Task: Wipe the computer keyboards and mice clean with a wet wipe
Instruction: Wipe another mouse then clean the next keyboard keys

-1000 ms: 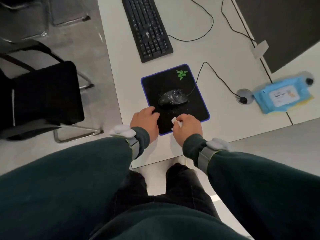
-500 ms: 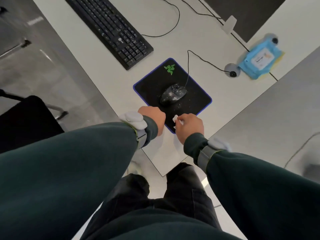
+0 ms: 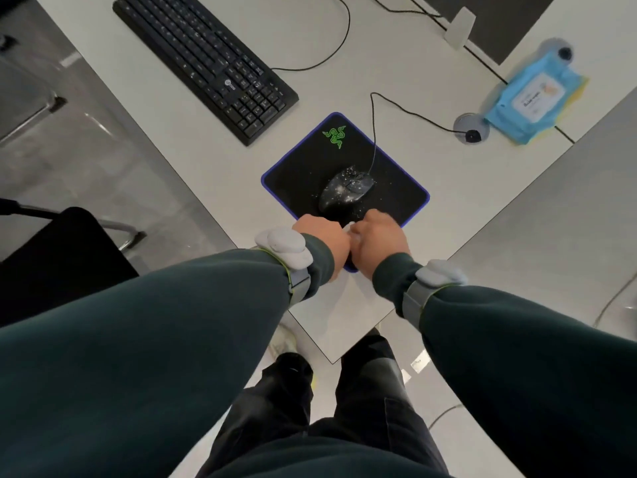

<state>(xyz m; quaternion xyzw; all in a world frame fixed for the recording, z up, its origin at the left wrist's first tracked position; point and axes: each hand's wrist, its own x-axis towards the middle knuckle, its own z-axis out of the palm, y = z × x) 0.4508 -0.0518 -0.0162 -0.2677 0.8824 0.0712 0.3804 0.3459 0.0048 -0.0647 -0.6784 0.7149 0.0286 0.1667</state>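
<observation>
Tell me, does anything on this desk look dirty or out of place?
Yes. White specks lie scattered over the black mouse and the mouse pad around it, and some on the keyboard keys. They look like crumbs or dust, not yet wiped.

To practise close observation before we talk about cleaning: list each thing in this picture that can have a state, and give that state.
mouse, speckled white, untouched, on the mouse pad.
keyboard, speckled white, not yet wiped.
wet wipe, only a white sliver shows between the hands.
wipes pack, lying flat; flap unclear.
right hand, curled, grips the wet wipe.
left hand, touching the right hand; its grip is hidden.
</observation>
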